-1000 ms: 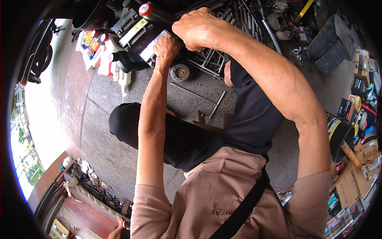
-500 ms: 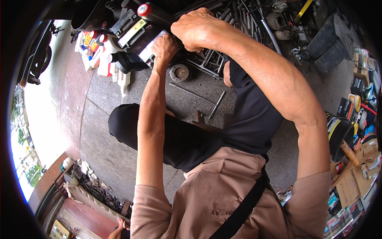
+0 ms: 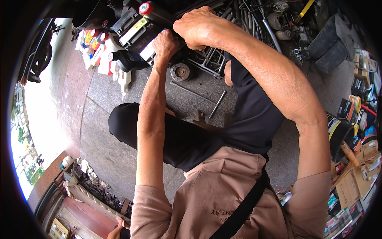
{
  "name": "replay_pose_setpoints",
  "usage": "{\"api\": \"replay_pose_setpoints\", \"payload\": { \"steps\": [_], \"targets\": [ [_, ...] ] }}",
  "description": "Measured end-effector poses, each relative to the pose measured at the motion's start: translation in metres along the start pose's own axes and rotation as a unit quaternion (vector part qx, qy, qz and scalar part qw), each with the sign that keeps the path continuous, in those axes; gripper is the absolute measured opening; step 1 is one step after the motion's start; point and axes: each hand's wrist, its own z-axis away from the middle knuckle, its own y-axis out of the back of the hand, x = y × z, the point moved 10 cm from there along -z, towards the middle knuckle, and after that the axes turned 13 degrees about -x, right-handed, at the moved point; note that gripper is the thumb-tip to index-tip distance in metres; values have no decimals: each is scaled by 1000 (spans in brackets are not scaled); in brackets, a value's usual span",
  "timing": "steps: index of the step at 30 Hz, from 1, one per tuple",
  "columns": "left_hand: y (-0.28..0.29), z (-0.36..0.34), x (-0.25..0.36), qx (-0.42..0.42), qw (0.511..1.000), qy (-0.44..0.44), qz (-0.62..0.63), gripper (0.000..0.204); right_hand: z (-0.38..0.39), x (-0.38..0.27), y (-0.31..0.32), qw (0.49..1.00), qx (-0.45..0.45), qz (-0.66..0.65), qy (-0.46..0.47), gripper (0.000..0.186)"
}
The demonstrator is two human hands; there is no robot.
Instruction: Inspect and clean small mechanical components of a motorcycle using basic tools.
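Note:
My left hand [image 3: 165, 44] is closed, fingers curled down at the edge of a black box with a white label [image 3: 148, 51]. Whatever those fingers grip is hidden under the knuckles. To its right, slightly higher, my right hand [image 3: 197, 27] makes a fist with the wrist bent; what it holds cannot be made out. A dark container with a red cap [image 3: 146, 8] stands just beyond both hands. Beside it lies another black box with a yellowish label [image 3: 136, 32]. Below my left hand, a round metal disc [image 3: 180, 73] rests on the floor.
Bottles, including a black jug [image 3: 129, 62] and a white squeeze bottle [image 3: 124, 81], crowd the left. Metal rods [image 3: 250, 20] pile up beyond my right hand. A T-shaped bar [image 3: 217, 104] lies on the floor. Right are a black bin [image 3: 328, 44] and cardboard boxes [image 3: 347, 187]. Someone's limb [image 3: 119, 223] shows lower left.
My left hand has curled tighter and shifted slightly right and up, uncovering more of the white label. My right hand has moved very slightly to the right, still closed.

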Motion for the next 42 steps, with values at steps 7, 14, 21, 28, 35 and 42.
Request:
{"api": "replay_pose_setpoints", "payload": {
  "steps": [7,14,21,28,35,42],
  "targets": [
    [6,-5,-26,72,988,20,132,28,0,2,-1,1000,-9,-5,-4,32],
    [-116,48,-23,-113,471,70,872,12,-1,8,-1,1000,10,11,0,27],
    [-138,87,-70,48,451,117,884,16,-2,3,-2,1000,2,20,5,22],
    [-40,130,-134,317,810,285,402,27,-4,-12,-1,999,20,25,20,17],
    [-10,118,-116,210,928,268,154,22,-6,-15,-6,999,-9,30,25,24],
    [2,94,-86,102,977,175,-65,20,-1,-19,0,999,23,30,35,22]
  ]
}}
